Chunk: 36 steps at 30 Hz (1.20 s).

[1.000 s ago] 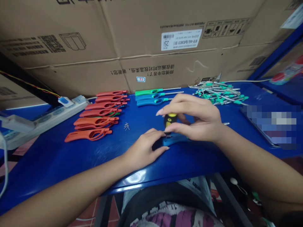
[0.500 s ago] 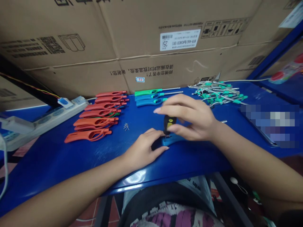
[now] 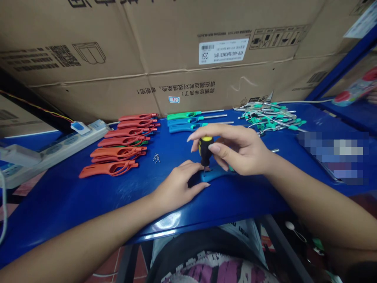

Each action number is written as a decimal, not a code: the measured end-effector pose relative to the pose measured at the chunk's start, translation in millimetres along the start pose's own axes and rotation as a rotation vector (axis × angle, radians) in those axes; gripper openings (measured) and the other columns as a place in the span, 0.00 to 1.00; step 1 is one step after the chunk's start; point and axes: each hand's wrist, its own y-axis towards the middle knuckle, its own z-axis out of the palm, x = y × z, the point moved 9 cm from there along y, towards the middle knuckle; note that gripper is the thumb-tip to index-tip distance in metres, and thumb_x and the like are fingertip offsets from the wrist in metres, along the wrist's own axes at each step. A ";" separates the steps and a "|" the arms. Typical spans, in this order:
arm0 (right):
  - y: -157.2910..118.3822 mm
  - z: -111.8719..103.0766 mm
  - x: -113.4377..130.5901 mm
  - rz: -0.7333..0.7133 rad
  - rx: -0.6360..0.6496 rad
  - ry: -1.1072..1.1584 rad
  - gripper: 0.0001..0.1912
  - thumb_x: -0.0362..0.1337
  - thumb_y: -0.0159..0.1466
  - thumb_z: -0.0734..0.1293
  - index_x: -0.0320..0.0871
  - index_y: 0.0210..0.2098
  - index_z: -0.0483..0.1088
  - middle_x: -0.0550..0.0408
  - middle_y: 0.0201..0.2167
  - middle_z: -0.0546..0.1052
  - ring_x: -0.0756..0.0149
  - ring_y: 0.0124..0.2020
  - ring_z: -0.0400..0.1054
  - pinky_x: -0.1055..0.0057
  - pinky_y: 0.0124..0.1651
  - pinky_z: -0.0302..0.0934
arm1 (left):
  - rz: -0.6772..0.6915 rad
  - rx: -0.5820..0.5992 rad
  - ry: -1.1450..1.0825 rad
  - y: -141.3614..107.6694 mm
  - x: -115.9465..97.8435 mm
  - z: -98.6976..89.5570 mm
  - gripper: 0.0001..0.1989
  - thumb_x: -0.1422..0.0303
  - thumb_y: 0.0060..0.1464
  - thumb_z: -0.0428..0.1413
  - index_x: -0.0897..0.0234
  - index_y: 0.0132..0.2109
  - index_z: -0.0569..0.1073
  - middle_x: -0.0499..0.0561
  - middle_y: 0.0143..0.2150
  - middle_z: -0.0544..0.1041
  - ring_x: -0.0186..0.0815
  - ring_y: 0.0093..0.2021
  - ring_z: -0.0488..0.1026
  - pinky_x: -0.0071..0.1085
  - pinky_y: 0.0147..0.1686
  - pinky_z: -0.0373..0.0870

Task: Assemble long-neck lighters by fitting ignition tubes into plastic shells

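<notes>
My right hand (image 3: 246, 151) grips a short black-and-yellow screwdriver (image 3: 204, 152) between thumb and fingers. The screwdriver stands nearly upright, its tip at the near end of a blue gas lighter (image 3: 216, 173) that lies flat on the table. My left hand (image 3: 175, 186) rests on the table with fingers and thumb closed around the left end of this lighter. Part of the lighter is hidden under my right hand, and its metal tube (image 3: 275, 150) pokes out beyond. Several small screws (image 3: 156, 158) lie in a little pile left of my hands.
Several red and orange lighter shells (image 3: 108, 169) are lined up at left, beside a white power strip (image 3: 55, 151). Green and blue lighters (image 3: 182, 115) lie at the back. Metal tubes with teal ends (image 3: 269, 116) are heaped at back right, near a blurred-out flat device (image 3: 332, 157). Cardboard (image 3: 176, 70) walls the back.
The screwdriver handle has shifted slightly left and stands more upright, and my right fingers have changed their hold on it. My left hand and the blue lighter stay in place.
</notes>
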 end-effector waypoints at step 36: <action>-20.1 -102.5 -56.9 0.216 -0.579 -0.582 0.11 0.45 0.67 0.67 0.46 0.44 0.71 0.52 0.42 0.74 0.68 0.29 0.69 0.67 0.32 0.68 | -0.197 0.226 0.397 8.4 5.0 -18.2 0.21 0.70 0.60 0.59 0.62 0.60 0.69 0.56 0.57 0.76 0.47 0.57 0.73 0.46 0.58 0.72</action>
